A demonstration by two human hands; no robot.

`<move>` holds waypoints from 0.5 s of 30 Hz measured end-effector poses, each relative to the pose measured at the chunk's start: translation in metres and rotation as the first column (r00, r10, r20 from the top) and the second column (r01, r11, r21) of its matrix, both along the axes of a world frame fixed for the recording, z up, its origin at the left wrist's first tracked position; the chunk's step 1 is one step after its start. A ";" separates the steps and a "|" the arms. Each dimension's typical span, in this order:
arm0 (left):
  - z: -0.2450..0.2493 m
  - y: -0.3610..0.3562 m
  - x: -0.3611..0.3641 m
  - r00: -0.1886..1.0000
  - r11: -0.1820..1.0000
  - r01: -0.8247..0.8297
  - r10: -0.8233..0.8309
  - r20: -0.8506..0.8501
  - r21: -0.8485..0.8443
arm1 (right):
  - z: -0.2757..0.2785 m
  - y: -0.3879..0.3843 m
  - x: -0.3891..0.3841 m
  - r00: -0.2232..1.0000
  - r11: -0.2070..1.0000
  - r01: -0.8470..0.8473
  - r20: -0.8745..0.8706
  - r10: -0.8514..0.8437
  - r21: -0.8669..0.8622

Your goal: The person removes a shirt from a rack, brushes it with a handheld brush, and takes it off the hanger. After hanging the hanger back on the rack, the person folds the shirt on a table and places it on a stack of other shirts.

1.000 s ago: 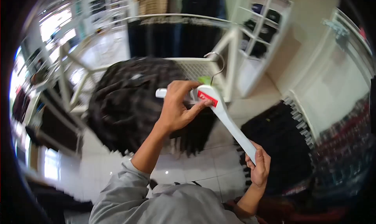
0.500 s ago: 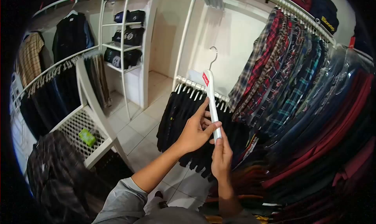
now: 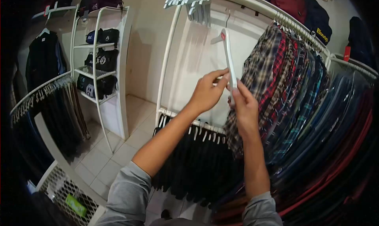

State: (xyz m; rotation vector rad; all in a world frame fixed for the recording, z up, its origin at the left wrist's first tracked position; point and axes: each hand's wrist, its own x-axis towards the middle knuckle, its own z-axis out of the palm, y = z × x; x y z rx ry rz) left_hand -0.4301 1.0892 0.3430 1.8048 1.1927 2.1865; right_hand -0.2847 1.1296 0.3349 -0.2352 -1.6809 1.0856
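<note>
A white clothes hanger [image 3: 229, 56] with a red label near its neck is raised in front of the white wall panel, its metal hook pointing up just below the top rail. My right hand [image 3: 247, 109] grips the hanger's lower end between thumb and fingers. From the other side, my left hand [image 3: 209, 91] pinches it slightly higher, the fingertips closed at its edge. Beside the hanger, plaid shirts [image 3: 264, 56] hang in a dense row to the right. A bunch of white hangers [image 3: 199, 11] hangs on the rail at upper left.
Black trousers [image 3: 193, 159] hang from a lower rail [image 3: 209, 127] beneath my hands. Dark garments in clear plastic [image 3: 316, 135] fill the right side. At left stand a white shelf [image 3: 106, 74] with black bags, a garment rack, and a mesh stand [image 3: 53, 186] bearing a green packet [image 3: 75, 205].
Both hands have lifted the hanger up and to the right, toward the top rail. The view has tilted upward, bringing more of the rail and hanging white hangers into sight.
</note>
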 end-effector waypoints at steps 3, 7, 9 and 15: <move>0.042 0.037 -0.052 0.996 0.999 -0.018 0.022 -0.088 0.043 | 0.058 0.058 -0.063 0.993 0.999 -0.024 -0.118 0.029 0.045; 0.089 0.061 -0.092 0.979 0.996 -0.062 0.074 -0.190 0.067 | 0.130 0.107 -0.119 0.989 0.994 0.008 -0.146 0.008 0.112; 0.113 0.069 -0.104 0.967 0.991 -0.115 0.096 -0.235 -0.071 | 0.163 0.126 -0.141 0.991 0.988 0.050 -0.132 -0.031 0.144; 0.150 0.088 -0.144 0.908 0.971 -0.241 0.227 -0.351 0.006 | 0.227 0.168 -0.197 0.986 0.983 0.085 -0.155 -0.059 0.164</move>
